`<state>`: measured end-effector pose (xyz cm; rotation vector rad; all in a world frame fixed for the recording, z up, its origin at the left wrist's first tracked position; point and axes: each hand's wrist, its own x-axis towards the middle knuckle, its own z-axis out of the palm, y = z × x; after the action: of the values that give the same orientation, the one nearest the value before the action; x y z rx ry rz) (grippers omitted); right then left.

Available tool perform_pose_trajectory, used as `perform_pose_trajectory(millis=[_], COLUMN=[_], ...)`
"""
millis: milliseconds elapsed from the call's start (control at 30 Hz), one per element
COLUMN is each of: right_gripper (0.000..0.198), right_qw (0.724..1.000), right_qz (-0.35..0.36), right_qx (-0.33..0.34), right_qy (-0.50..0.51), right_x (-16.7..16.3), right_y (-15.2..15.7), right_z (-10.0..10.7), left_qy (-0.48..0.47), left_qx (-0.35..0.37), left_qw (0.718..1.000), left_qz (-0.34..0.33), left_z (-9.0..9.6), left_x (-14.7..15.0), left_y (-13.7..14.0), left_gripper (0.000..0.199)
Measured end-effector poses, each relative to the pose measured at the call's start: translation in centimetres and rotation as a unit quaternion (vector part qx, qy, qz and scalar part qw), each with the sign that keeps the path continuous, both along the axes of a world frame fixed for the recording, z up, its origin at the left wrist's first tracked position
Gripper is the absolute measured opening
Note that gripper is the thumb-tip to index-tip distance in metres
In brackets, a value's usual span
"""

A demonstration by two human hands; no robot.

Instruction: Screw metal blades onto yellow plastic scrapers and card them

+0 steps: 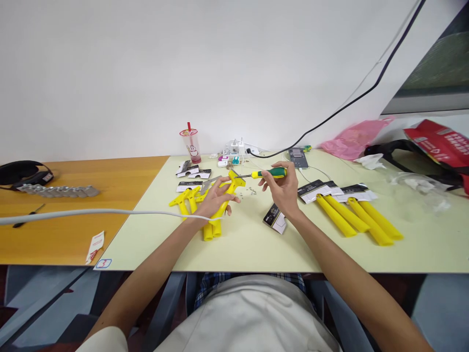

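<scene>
My left hand [213,199] is closed around a yellow scraper [237,180] with a wide T-shaped head. A screwdriver [275,173] with a green and yellow handle lies in the fingers of my right hand [286,191]. Its shaft points left, and the tip is at the scraper's head; whether it sits in a screw is too small to tell. More yellow scrapers [179,200] lie beside and under my left hand. Several tiny metal parts [251,190], perhaps screws, are scattered between my hands. Below my right hand rests a black and white packet [275,218].
Yellow tubular sleeves [335,215] and packets [318,189] lie at the right. Further packets [188,186], a plastic cup [192,146] and a power strip [234,147] stand towards the wall. A grey cable [110,211] crosses in front from the left.
</scene>
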<state>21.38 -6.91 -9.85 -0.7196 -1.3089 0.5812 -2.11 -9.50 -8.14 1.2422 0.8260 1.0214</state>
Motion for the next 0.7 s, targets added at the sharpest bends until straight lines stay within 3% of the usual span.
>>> perform_pose_trajectory(millis=[133, 333, 533, 700], right_gripper=[0.044, 0.043, 0.040, 0.041], right_qw=[0.999, 0.997, 1.000, 0.996], right_qz=[-0.011, 0.065, -0.002, 0.070], right_qx=[-0.012, 0.031, 0.017, 0.037], right_qy=[-0.029, -0.030, -0.025, -0.040], right_x=[0.2, -0.3, 0.0, -0.3], right_y=[0.2, -0.2, 0.0, -0.5], right_z=[-0.3, 0.1, -0.3, -0.2], left_qy=[-0.008, -0.018, -0.011, -0.008], left_qx=[0.008, 0.032, 0.056, 0.068], left_qw=[1.000, 0.999, 0.998, 0.996], left_qz=[0.009, 0.019, 0.021, 0.053], left_z=[-0.2, -1.3, -1.4, -1.3], left_x=[0.0, -0.4, -0.5, -0.7], left_y=[0.2, 0.9, 0.9, 1.1], left_gripper=[0.065, 0.063, 0.063, 0.062])
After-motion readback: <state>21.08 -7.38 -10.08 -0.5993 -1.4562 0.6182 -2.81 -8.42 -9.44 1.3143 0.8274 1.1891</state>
